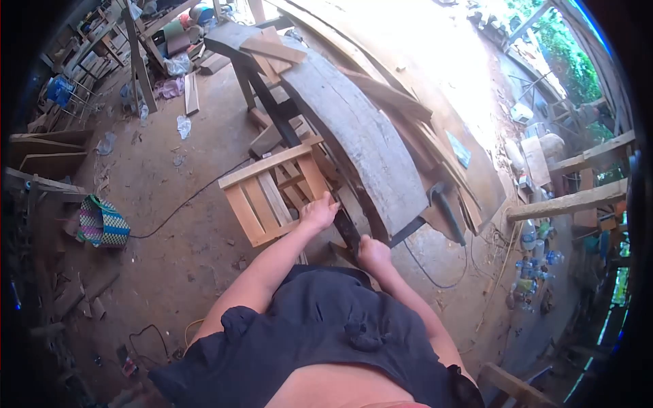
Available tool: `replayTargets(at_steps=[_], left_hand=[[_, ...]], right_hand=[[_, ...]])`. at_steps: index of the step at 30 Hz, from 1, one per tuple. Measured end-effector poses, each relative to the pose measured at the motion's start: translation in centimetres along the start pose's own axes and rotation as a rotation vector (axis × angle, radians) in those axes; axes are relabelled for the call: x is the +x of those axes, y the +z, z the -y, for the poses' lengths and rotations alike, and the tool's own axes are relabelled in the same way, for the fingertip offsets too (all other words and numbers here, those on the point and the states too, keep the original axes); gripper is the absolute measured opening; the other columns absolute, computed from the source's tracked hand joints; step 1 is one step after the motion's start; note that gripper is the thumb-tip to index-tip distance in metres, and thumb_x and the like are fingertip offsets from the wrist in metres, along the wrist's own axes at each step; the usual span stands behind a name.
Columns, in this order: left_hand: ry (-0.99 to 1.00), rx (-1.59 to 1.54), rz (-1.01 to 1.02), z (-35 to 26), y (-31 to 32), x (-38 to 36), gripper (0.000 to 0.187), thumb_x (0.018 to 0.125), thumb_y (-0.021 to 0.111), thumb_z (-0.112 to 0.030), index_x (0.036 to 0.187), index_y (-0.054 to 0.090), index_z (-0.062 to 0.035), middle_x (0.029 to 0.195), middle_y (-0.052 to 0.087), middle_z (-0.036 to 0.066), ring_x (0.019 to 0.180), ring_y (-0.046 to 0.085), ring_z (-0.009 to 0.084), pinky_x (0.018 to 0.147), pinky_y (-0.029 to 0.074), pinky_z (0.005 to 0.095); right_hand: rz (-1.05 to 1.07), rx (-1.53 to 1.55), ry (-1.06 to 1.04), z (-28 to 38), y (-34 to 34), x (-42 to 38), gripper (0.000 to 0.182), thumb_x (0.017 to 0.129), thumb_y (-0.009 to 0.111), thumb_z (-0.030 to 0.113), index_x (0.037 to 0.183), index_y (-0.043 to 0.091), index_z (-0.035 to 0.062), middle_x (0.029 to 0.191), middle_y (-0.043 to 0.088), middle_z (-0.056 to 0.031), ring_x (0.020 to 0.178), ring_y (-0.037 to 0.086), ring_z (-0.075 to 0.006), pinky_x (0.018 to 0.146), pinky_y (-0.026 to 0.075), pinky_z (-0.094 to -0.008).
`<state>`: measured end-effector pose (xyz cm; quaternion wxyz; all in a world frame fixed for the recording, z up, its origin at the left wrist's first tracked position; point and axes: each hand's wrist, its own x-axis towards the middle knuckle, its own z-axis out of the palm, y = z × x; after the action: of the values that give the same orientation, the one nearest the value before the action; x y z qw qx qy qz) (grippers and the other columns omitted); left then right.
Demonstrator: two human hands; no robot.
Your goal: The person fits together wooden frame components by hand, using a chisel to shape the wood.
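Messy workshop floor (180, 255), scrap wood (192, 95) and a woven basket (105, 221) lying around. Slatted wooden frame (271, 163) is beside the bench (360, 129), left hand (320, 212) at its bench-side corner, right hand (374, 253) curled near the bench end; can't tell what either's gripping. Planks (445, 163) crowd the other side. Bottles (532, 272) too blurry to read.

Left hand (318, 212) is at slatted wooden frame (271, 162); right hand (374, 253) curls near thick grey plank (364, 126); patterned basket (103, 223) sits left.

The head view (wide-angle) looks forward and down.
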<state>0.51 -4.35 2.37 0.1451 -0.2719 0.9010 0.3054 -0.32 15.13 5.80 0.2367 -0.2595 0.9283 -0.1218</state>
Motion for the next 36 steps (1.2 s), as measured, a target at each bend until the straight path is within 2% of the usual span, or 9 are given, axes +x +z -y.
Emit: replayTargets(at_steps=[5, 11, 19, 27, 31, 36], left_hand=[[0.020, -0.005, 0.044, -0.2, -0.3, -0.1, 0.042, 0.088, 0.044, -0.047, 0.106, 0.043, -0.0087, 0.094, 0.063, 0.021, 0.094, 0.060, 0.0378, 0.081, 0.044, 0.0495], [0.020, 0.006, 0.051, -0.6, -0.1, -0.8, 0.044, 0.087, 0.043, -0.051, 0.104, 0.043, -0.0096, 0.091, 0.063, 0.022, 0.091, 0.060, 0.0388, 0.080, 0.045, 0.0494], [0.004, 0.003, 0.071, -0.5, 0.0, -0.4, 0.046, 0.087, 0.043, -0.052, 0.105, 0.043, -0.0097, 0.095, 0.062, 0.023, 0.094, 0.060, 0.0394, 0.081, 0.044, 0.0499], [0.005, 0.002, 0.079, -0.6, -0.1, -0.6, 0.046, 0.087, 0.043, -0.052, 0.106, 0.043, -0.0097, 0.095, 0.062, 0.023, 0.094, 0.059, 0.0402, 0.081, 0.044, 0.0499], [-0.017, 0.009, 0.103, -0.9, -0.7, -0.8, 0.048, 0.087, 0.044, -0.051, 0.111, 0.041, -0.0091, 0.100, 0.062, 0.023, 0.100, 0.058, 0.0371, 0.085, 0.043, 0.0476], [-0.003, -0.005, 0.086, -0.8, -0.2, -0.7, 0.049, 0.086, 0.043, -0.053, 0.108, 0.041, -0.0095, 0.098, 0.061, 0.024, 0.098, 0.058, 0.0400, 0.083, 0.043, 0.0498]], right_hand=[[0.035, -0.018, 0.004, 0.5, -0.3, 0.7, 0.016, 0.080, 0.047, 0.017, 0.081, 0.057, 0.0048, 0.076, 0.063, -0.0202, 0.075, 0.062, -0.0380, 0.068, 0.048, -0.0491], [0.027, 0.021, 0.008, 2.0, 0.7, 6.8, 0.018, 0.076, 0.048, 0.014, 0.081, 0.062, 0.0041, 0.082, 0.064, -0.0200, 0.084, 0.062, -0.0366, 0.073, 0.048, -0.0461], [0.048, -0.002, 0.016, 0.5, -1.0, 0.7, 0.017, 0.079, 0.047, 0.017, 0.081, 0.057, 0.0028, 0.077, 0.063, -0.0223, 0.079, 0.062, -0.0387, 0.070, 0.048, -0.0483], [0.016, 0.043, -0.020, 1.5, 0.5, 6.0, 0.020, 0.079, 0.047, 0.017, 0.081, 0.061, 0.0037, 0.080, 0.063, -0.0214, 0.080, 0.062, -0.0370, 0.073, 0.048, -0.0476], [0.054, 0.015, 0.007, 0.8, -0.9, 2.2, 0.020, 0.079, 0.047, 0.017, 0.081, 0.061, 0.0042, 0.079, 0.063, -0.0212, 0.080, 0.062, -0.0375, 0.073, 0.048, -0.0477], [0.070, -0.008, 0.027, 0.7, -1.7, 0.9, 0.020, 0.078, 0.046, 0.017, 0.082, 0.061, 0.0037, 0.079, 0.063, -0.0206, 0.080, 0.062, -0.0374, 0.072, 0.048, -0.0473]])
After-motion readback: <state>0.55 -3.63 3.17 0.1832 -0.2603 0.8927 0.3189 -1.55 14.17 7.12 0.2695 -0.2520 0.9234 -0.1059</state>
